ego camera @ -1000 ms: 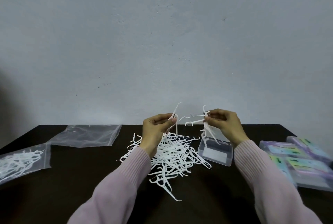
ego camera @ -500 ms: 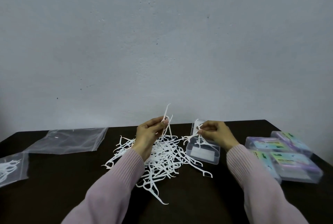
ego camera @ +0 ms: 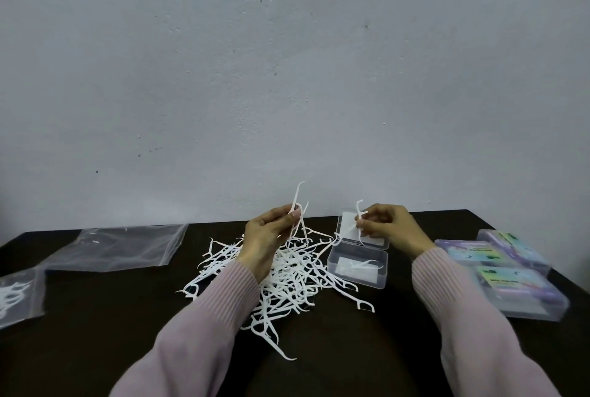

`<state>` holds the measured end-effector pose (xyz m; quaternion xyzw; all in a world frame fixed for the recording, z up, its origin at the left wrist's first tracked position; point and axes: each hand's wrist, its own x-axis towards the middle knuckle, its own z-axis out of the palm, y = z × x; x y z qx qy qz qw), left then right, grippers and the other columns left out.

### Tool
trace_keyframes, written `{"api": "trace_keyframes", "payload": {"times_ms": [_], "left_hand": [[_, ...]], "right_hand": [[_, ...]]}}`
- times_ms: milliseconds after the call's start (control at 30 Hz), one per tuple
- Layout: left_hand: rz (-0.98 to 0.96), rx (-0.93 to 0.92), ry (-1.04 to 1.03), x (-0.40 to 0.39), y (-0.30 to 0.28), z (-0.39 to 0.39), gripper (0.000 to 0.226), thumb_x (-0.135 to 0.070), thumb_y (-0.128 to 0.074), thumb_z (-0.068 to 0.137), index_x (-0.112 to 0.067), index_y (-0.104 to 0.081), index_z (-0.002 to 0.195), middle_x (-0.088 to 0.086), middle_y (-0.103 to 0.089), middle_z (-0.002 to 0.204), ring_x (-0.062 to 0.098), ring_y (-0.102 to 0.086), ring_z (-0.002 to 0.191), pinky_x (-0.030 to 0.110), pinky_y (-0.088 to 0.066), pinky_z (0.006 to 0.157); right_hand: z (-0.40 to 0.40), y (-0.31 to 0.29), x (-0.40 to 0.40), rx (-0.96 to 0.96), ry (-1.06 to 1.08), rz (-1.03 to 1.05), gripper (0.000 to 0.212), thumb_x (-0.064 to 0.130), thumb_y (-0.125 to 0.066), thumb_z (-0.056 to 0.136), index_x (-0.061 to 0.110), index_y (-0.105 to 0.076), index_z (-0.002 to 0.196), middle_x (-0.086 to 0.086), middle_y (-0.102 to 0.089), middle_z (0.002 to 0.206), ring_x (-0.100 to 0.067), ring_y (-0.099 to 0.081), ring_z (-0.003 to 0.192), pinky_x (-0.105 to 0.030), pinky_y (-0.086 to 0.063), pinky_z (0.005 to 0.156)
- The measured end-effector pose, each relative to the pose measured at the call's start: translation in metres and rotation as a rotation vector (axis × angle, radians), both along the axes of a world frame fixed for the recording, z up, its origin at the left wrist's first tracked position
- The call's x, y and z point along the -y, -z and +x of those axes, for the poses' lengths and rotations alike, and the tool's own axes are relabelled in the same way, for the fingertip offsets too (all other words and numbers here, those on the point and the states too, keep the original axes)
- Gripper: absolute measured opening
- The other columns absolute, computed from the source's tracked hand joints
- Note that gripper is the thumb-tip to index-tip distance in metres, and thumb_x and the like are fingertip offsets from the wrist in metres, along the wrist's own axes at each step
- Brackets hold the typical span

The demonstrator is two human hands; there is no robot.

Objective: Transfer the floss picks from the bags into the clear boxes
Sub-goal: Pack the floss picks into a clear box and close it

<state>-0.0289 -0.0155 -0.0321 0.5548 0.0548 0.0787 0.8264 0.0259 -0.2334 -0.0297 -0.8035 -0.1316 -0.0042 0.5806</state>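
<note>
Sorting loose floss picks [ego camera: 287, 272] into open clear box [ego camera: 357, 265]: right hand [ego camera: 388, 227] pinches one pick, left hand [ego camera: 271, 237] pinches few. Next: lower right-hand pick into box.

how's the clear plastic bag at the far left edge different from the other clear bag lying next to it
The clear plastic bag at the far left edge holds white floss picks and is cut off by the frame; the flat clear bag beside it looks nearly empty and shows whole, farther back. Both lie flat on the dark table.

Front of desk [ego camera: 367, 361]: bare, hands can pass.
Middle: pile of floss picks [ego camera: 287, 272] blocks.
Right: closed boxes [ego camera: 510, 278] block.
</note>
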Motion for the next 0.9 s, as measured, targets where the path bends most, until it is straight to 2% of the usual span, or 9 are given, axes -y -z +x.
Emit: {"api": "trace_keyframes", "payload": {"times_ms": [133,267,367,467,600,700,833,900], "left_hand": [[0.009,-0.004,-0.005,0.001,0.002,0.0,0.022,-0.005,-0.067,0.08,-0.006,-0.069,0.102,0.004,-0.071,0.093,0.01,-0.066,0.084,0.017,-0.05,0.071],[0.005,0.004,-0.004,0.004,0.002,0.002,0.023,-0.005,-0.068,0.08,-0.005,-0.069,0.102,0.005,-0.071,0.093,0.009,-0.067,0.081,0.015,-0.051,0.066],[0.001,0.021,0.012,0.013,0.001,0.005,0.02,-0.002,-0.068,0.079,-0.005,-0.069,0.1,0.002,-0.072,0.085,0.006,-0.068,0.073,0.014,-0.053,0.064],[0.046,0.037,0.032,0.026,0.002,0.008,0.02,-0.002,-0.07,0.078,-0.005,-0.069,0.098,0.001,-0.073,0.081,0.006,-0.068,0.073,0.017,-0.054,0.072],[0.181,0.088,0.055,0.046,0.003,0.012,0.017,-0.004,-0.072,0.077,-0.007,-0.071,0.094,0.004,-0.073,0.082,0.008,-0.066,0.072,0.015,-0.051,0.066],[0.309,0.13,0.061,0.061,0.005,0.017,0.016,-0.002,-0.074,0.076,-0.007,-0.072,0.091,0.008,-0.072,0.082,0.008,-0.065,0.067,0.014,-0.048,0.058],[0.506,0.193,0.064,0.072,0.01,0.026,0.014,-0.002,-0.077,0.073,-0.013,-0.073,0.081,0.004,-0.071,0.077,0.009,-0.067,0.07,0.018,-0.054,0.063],[0.622,0.223,0.082,0.073,0.015,0.028,0.015,-0.002,-0.077,0.073,-0.01,-0.074,0.086,0.001,-0.071,0.078,0.004,-0.066,0.07,0.015,-0.054,0.067]], "right_hand": [[0.002,-0.006,0.009,-0.014,-0.044,-0.083,0.013,0.006,-0.068,0.08,0.006,-0.063,0.093,-0.012,-0.071,0.087,-0.016,-0.068,0.073,-0.015,-0.053,0.065],[0.006,-0.007,0.017,-0.039,-0.039,-0.089,0.028,0.004,-0.073,0.076,0.003,-0.062,0.101,-0.013,-0.069,0.096,-0.016,-0.069,0.081,-0.017,-0.053,0.066],[0.004,-0.004,0.016,-0.07,-0.137,-0.309,0.015,0.004,-0.073,0.075,0.013,-0.066,0.086,-0.008,-0.071,0.094,-0.014,-0.066,0.087,-0.017,-0.052,0.073],[0.002,-0.002,0.015,-0.083,-0.205,-0.359,0.017,0.003,-0.073,0.075,0.018,-0.067,0.081,-0.002,-0.072,0.092,-0.009,-0.067,0.085,-0.017,-0.05,0.082],[0.001,-0.007,0.019,-0.055,-0.158,-0.282,0.018,0.0,-0.072,0.075,0.017,-0.068,0.08,-0.001,-0.072,0.086,-0.006,-0.067,0.079,-0.011,-0.051,0.072],[0.002,-0.01,0.025,-0.06,-0.136,-0.235,0.016,0.002,-0.072,0.076,0.016,-0.068,0.079,-0.005,-0.072,0.082,-0.009,-0.067,0.073,-0.014,-0.052,0.069],[0.003,-0.012,0.029,-0.111,-0.147,-0.263,0.013,0.003,-0.07,0.079,0.014,-0.066,0.082,-0.004,-0.07,0.077,-0.008,-0.067,0.067,-0.012,-0.047,0.057],[0.004,-0.012,0.03,-0.111,-0.142,-0.259,0.015,0.001,-0.069,0.079,0.013,-0.064,0.087,-0.004,-0.069,0.075,-0.006,-0.066,0.063,-0.012,-0.046,0.054]]}}
